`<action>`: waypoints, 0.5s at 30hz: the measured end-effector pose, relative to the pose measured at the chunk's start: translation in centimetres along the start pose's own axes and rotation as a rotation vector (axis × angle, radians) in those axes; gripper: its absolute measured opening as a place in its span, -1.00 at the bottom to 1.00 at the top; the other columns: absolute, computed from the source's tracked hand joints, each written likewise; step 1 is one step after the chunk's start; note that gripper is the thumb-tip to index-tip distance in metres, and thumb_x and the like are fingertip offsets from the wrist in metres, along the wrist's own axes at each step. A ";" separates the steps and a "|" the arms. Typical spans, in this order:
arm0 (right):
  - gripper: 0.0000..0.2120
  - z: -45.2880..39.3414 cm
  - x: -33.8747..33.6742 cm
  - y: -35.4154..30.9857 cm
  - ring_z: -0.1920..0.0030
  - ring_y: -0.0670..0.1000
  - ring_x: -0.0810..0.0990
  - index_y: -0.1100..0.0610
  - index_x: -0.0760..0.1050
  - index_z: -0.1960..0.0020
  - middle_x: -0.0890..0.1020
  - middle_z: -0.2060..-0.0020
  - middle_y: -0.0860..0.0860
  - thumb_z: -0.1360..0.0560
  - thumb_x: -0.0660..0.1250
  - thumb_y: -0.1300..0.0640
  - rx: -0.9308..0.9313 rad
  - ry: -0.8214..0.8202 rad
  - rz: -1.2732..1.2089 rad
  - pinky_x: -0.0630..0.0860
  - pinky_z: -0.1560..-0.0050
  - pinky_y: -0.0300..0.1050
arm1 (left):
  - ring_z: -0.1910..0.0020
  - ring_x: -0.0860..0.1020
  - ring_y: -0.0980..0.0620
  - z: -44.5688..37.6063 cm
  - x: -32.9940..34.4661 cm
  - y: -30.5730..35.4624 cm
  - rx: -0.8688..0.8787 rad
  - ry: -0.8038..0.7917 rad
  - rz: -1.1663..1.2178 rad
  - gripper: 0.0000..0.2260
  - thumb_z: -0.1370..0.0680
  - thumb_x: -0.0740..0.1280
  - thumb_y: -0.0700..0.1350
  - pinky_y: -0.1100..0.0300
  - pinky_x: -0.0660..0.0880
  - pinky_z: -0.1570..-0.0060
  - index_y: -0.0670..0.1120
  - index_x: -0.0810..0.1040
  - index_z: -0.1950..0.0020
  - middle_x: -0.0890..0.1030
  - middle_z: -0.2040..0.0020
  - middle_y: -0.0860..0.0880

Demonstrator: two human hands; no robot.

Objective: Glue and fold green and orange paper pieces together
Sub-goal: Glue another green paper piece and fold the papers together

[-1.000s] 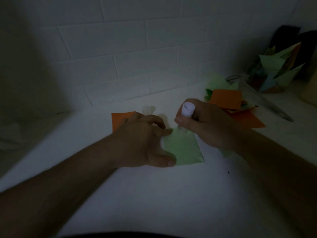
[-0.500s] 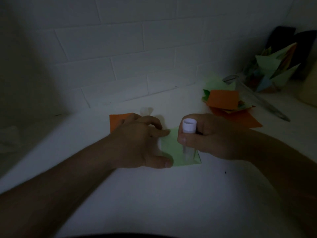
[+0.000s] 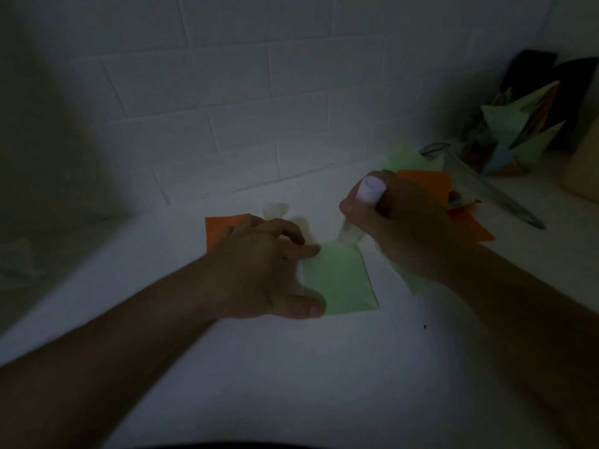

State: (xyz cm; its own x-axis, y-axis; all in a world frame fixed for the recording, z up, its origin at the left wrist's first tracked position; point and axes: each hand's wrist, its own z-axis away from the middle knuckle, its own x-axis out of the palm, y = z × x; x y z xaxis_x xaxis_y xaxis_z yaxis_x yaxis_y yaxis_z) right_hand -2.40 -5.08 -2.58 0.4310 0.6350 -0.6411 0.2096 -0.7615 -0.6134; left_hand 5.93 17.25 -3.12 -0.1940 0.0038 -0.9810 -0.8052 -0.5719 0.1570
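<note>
Fingers (image 3: 353, 210) gripping glue stick (image 3: 359, 209) (tilted), tip on green paper (image 3: 340, 280)

The picture is dim and bluish, with the brightest patch on the white table (image 3: 291, 367) just around and below the hands, fading to near black left of the left hand (image 3: 259, 270) and along the bottom edge. Both forearms read as dark, shadowed shapes. The right hand (image 3: 398, 218) is soft with slight motion blur. Wall tile lines above the hands bow outward, a wide-angle bend. Things far right of the right hand are murky
</note>
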 end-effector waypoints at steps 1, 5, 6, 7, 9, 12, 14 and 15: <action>-0.58 0.1 0.1 -0.4 0.29 -0.02 0.58 0.09 0.49 0.16 0.58 0.31 -0.01 -0.58 0.16 -0.24 -0.007 -0.013 -0.050 0.50 0.27 0.05 | -0.24 0.27 0.03 0.0 0.0 -0.1 -0.006 -0.005 0.008 -0.05 -0.14 0.16 0.64 0.03 0.31 -0.31 0.35 0.32 -0.51 0.29 -0.34 0.31; -0.72 1.2 1.1 -1.2 0.24 -0.05 0.61 -0.03 0.48 0.08 0.60 0.26 -0.01 -0.59 0.18 -0.22 -0.041 -0.251 -0.007 0.54 0.20 0.06 | -0.29 0.33 0.01 -0.1 0.2 -0.2 0.023 0.028 0.023 -0.11 -0.17 0.20 0.63 -0.03 0.32 -0.34 0.36 0.36 -0.47 0.33 -0.36 0.28; -0.76 1.1 1.2 -1.0 0.25 -0.06 0.61 -0.05 0.46 0.08 0.61 0.27 -0.02 -0.59 0.22 -0.19 -0.024 -0.260 -0.008 0.53 0.20 0.02 | -0.29 0.33 0.01 -0.1 0.3 -0.2 0.023 0.030 0.018 -0.11 -0.17 0.19 0.63 -0.02 0.31 -0.34 0.35 0.36 -0.47 0.33 -0.37 0.28; -0.80 0.9 1.3 -0.6 0.27 -0.10 0.59 -0.06 0.45 0.10 0.60 0.30 -0.05 -0.59 0.25 -0.16 -0.011 -0.245 -0.002 0.51 0.23 -0.05 | -0.30 0.32 0.02 -0.1 0.2 -0.1 0.020 0.023 0.010 -0.09 -0.16 0.17 0.63 0.01 0.29 -0.35 0.34 0.36 -0.48 0.33 -0.38 0.27; -0.82 0.4 1.0 0.1 0.31 -0.16 0.55 -0.07 0.42 0.13 0.55 0.35 -0.11 -0.59 0.30 -0.12 -0.004 -0.189 0.046 0.41 0.27 -0.20 | -0.30 0.32 0.02 -0.1 0.2 -0.1 0.014 0.012 -0.006 -0.05 -0.15 0.14 0.64 0.03 0.28 -0.35 0.32 0.35 -0.51 0.32 -0.39 0.26; -0.81 -0.1 0.7 0.5 0.33 -0.12 0.51 -0.01 0.42 0.13 0.50 0.37 -0.06 -0.60 0.30 -0.07 -0.016 -0.107 0.118 0.32 0.32 -0.27 | -0.30 0.32 0.01 -0.1 0.3 -0.2 0.010 0.014 0.006 -0.06 -0.16 0.16 0.65 -0.01 0.29 -0.37 0.34 0.33 -0.51 0.30 -0.37 0.30; -0.77 -0.2 0.6 0.3 0.32 -0.11 0.50 0.06 0.43 0.12 0.50 0.36 -0.03 -0.60 0.27 -0.07 0.001 -0.052 0.099 0.29 0.35 -0.31 | -0.30 0.32 0.02 -0.1 0.4 -0.3 0.008 0.018 0.002 -0.07 -0.16 0.17 0.66 -0.02 0.30 -0.36 0.35 0.33 -0.50 0.30 -0.36 0.31; -0.76 -0.2 0.7 0.1 0.31 -0.14 0.51 0.07 0.43 0.12 0.50 0.36 -0.04 -0.60 0.26 -0.08 0.017 -0.036 0.070 0.28 0.34 -0.34 | -0.29 0.32 0.03 -0.1 0.4 -0.4 0.009 0.021 -0.002 -0.08 -0.17 0.17 0.66 -0.03 0.31 -0.36 0.35 0.33 -0.50 0.30 -0.37 0.31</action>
State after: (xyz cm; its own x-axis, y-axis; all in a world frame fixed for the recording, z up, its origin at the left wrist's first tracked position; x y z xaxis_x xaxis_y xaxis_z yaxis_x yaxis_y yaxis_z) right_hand -1.91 -4.75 -2.99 0.4124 0.5850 -0.6984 0.1654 -0.8019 -0.5741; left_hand 6.21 17.38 -3.60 -0.1807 -0.0122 -0.9835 -0.8109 -0.5641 0.1560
